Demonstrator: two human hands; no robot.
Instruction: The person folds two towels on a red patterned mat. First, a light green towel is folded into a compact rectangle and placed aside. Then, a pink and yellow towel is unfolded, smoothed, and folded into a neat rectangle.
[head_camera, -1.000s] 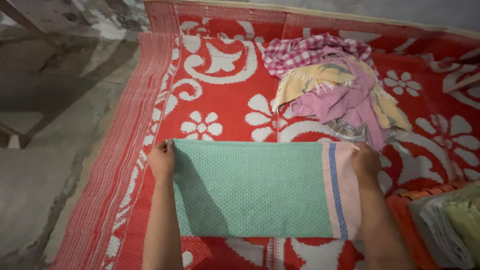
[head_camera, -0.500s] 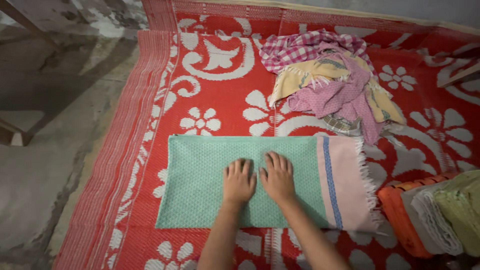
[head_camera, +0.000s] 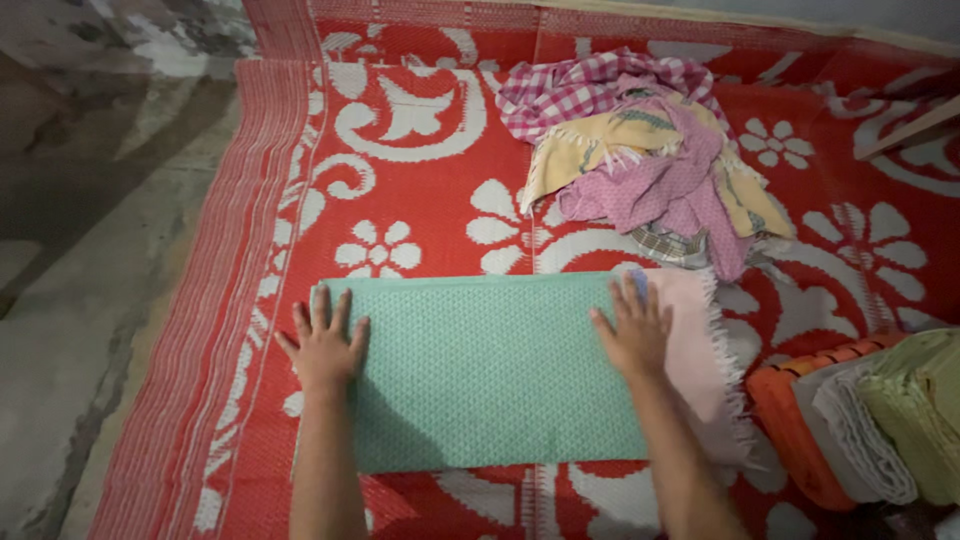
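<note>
A folded green towel (head_camera: 490, 370) with a pink fringed end lies flat on the red and white patterned mat (head_camera: 420, 190). My left hand (head_camera: 325, 345) rests palm down on the towel's left edge, fingers spread. My right hand (head_camera: 632, 330) presses flat near the towel's right side, over the blue stripe beside the pink end. Neither hand grips anything.
A heap of crumpled cloths (head_camera: 640, 165), checked pink, yellow and purple, lies behind the towel. At the right edge sits an orange basket (head_camera: 795, 420) with folded grey and green cloths (head_camera: 900, 420). Bare concrete floor (head_camera: 90, 250) runs along the mat's left side.
My hands held the towel's top corners, then pressed together at its middle. They have now slid apart, the left to the left edge and the right to the right side.
</note>
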